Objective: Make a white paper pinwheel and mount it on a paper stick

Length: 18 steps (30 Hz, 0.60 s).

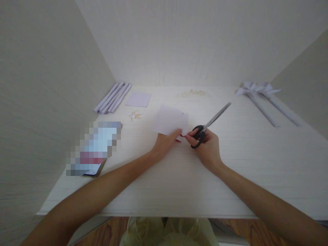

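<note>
Paper rolls (pixel 112 97) far left, phone (pixel 93 148) nearer

No text, label, brand or number can be read on anything here.

A pale wood-grain desk (pixel 164 191) is enclosed on three sides by plain off-white panels: a left wall (pixel 43 102), a back wall (pixel 194 41) and a right wall (pixel 304 85). The back of the surface is brightly lit. Below the front edge, brown wooden flooring (pixel 107 232) is seen.
</note>
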Motion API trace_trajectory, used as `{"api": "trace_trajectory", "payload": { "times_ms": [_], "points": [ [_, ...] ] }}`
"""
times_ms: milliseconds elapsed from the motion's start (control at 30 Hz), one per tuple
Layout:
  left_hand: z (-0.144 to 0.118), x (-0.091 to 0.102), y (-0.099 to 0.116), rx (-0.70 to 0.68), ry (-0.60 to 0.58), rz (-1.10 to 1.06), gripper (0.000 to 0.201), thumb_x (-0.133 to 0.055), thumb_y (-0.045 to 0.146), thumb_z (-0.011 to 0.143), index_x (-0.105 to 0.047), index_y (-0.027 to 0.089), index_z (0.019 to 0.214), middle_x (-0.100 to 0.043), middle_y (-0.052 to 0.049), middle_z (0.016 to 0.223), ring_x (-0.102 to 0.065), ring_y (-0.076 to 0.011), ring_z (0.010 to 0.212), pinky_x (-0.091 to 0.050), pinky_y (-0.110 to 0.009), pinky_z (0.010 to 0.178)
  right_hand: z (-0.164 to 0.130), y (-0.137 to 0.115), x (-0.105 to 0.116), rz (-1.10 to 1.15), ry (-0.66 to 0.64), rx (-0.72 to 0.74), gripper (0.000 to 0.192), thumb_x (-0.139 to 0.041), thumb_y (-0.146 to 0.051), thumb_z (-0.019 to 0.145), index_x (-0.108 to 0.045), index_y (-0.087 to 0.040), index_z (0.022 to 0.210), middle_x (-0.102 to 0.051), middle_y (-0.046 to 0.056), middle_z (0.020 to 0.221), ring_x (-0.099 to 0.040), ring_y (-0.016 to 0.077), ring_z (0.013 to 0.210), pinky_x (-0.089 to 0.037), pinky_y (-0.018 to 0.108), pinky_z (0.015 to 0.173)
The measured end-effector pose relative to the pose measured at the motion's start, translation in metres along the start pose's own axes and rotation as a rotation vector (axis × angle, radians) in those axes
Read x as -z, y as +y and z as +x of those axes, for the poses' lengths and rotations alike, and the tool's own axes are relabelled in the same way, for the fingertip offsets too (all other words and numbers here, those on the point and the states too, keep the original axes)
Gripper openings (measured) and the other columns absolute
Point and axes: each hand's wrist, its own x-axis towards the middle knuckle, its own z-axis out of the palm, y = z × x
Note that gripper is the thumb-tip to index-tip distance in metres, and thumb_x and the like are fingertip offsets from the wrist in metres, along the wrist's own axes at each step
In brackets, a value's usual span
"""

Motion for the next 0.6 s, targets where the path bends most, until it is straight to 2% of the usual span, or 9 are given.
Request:
{"api": "trace_trajectory", "payload": {
  "times_ms": [167,333,600],
  "points": [
    [0.0,-0.0002,-0.0002,-0.007,0.016,-0.017,0.01,-0.055,0.025,0.064,-0.057,0.015,0.064,-0.06,0.0,0.064,-0.055,-0.0104,0.057,-0.047,-0.019,0.046,0.0013,0.001,0.0004,0.016,-0.035,-0.034,0.021,-0.069,-0.026,0.057,-0.053,-0.015,0.063,-0.058,-0.001,0.059,-0.047,0.0067,0.046,-0.037,0.019,0.041],
    [-0.0007,-0.0001,0.0003,-0.001,-0.031,-0.005,0.011,-0.055,0.026,0.065,-0.057,0.016,0.07,-0.06,0.001,0.064,-0.056,-0.0109,0.059,-0.047,-0.019,0.046,0.0023,0.0033,0.0017,0.036,-0.021,-0.021,0.021,-0.069,-0.025,0.058,-0.051,-0.016,0.063,-0.056,-0.003,0.057,-0.042,0.005,0.04,-0.032,0.018,0.036],
    [-0.0016,0.0009,0.0012,0.015,-0.063,0.018,0.013,-0.054,0.028,0.067,-0.058,0.016,0.064,-0.062,0.0,0.064,-0.058,-0.0121,0.062,-0.048,-0.021,0.049,0.0028,0.0037,0.0027,0.016,-0.013,-0.02,0.02,-0.068,-0.024,0.058,-0.051,-0.016,0.064,-0.056,-0.003,0.057,-0.041,0.0045,0.039,-0.033,0.018,0.036]
  ]
}}
